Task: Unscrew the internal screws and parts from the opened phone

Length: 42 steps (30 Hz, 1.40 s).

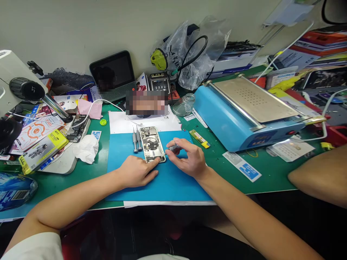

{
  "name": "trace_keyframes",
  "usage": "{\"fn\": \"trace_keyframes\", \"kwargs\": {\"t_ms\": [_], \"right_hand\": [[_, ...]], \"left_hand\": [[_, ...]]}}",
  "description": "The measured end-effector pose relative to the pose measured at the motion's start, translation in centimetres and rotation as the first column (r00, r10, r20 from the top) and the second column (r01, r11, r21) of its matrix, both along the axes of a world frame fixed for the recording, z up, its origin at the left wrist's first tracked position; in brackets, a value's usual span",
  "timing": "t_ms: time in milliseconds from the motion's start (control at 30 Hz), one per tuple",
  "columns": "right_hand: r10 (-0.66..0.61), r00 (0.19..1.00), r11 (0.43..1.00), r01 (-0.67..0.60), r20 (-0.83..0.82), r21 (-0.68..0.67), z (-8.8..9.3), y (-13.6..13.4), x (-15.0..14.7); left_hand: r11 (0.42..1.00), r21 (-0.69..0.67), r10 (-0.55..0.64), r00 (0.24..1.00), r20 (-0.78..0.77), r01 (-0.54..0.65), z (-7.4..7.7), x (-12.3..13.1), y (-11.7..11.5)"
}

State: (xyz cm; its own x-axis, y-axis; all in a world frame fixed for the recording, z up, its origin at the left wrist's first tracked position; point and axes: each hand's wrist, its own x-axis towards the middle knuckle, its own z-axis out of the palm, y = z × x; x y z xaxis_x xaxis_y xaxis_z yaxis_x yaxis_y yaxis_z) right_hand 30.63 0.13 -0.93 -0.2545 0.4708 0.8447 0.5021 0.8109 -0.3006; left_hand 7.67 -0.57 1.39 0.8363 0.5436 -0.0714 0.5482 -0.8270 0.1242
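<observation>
An opened phone housing (152,146), its inner parts exposed, lies on the blue mat (173,184). My left hand (135,171) rests beside its lower end, index finger stretched out onto the phone's bottom part and thumb apart on the mat side. In my right hand (189,157) a small grey screwdriver (174,147) is pinched between fingers and thumb, angled toward the phone's lower right edge. Its tip is too small to make out. Two more grey screwdrivers (137,140) lie just left of the phone.
A blue machine with a metal plate (246,101) stands to the right, a glass jar (184,104) beside it. Crumpled tissue (86,148), boxes and another opened phone (78,128) crowd the left. Another person's arm (322,173) reaches in at right.
</observation>
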Motion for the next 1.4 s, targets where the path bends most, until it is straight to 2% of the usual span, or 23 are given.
{"fn": "trace_keyframes", "kwargs": {"t_ms": [633,967,1400], "right_hand": [[-0.017,1.0,1.0,0.017,0.006,-0.005,0.05,-0.11,-0.02],[-0.035,0.999,0.999,0.035,0.004,-0.025,-0.74,-0.04,0.08],[-0.017,0.999,0.999,0.015,-0.037,-0.041,-0.79,-0.13,0.13]], "left_hand": [[1.0,-0.01,-0.007,1.0,0.005,0.007,0.12,0.06,0.1],[1.0,-0.012,-0.004,1.0,-0.005,0.004,0.26,0.13,-0.04],[1.0,-0.012,-0.011,1.0,0.017,0.011,0.25,0.08,0.03]]}}
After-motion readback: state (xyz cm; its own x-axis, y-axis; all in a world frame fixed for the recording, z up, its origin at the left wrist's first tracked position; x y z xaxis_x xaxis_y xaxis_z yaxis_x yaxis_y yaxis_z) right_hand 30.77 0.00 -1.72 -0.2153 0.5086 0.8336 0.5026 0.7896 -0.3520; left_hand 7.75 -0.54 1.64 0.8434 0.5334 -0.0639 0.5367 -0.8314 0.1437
